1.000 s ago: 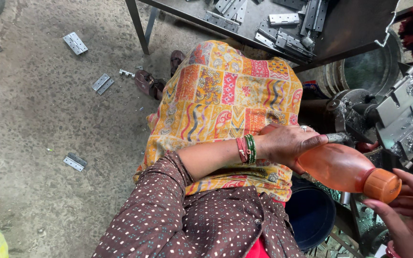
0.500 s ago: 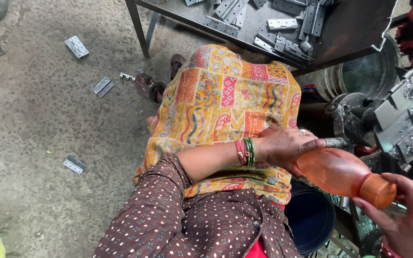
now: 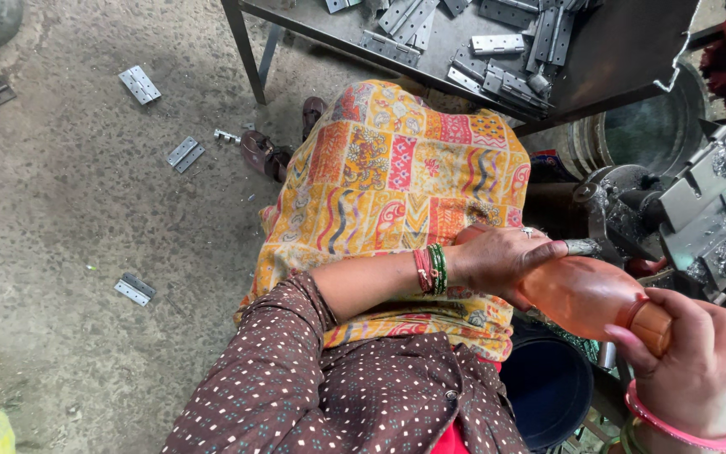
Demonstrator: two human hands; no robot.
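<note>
I hold an orange plastic bottle [image 3: 580,293] lying almost level over my lap. My left hand [image 3: 502,259], with red and green bangles at the wrist, wraps around the bottle's lower body. My right hand [image 3: 699,370], with a pink bangle, closes over the brown cap [image 3: 652,324] at the bottle's right end. A patterned yellow and orange cloth [image 3: 397,185] covers my knees beneath the bottle.
A dark metal table [image 3: 623,50] with several steel hinges [image 3: 497,44] stands ahead. More hinges [image 3: 139,84] lie scattered on the concrete floor at left. A grey machine [image 3: 716,202] stands at right, a blue bucket [image 3: 548,395] below it, and a sandalled foot [image 3: 264,154] shows.
My right hand has moved in from the lower right and closed over the bottle's cap. The left hand has kept its hold on the bottle's body.
</note>
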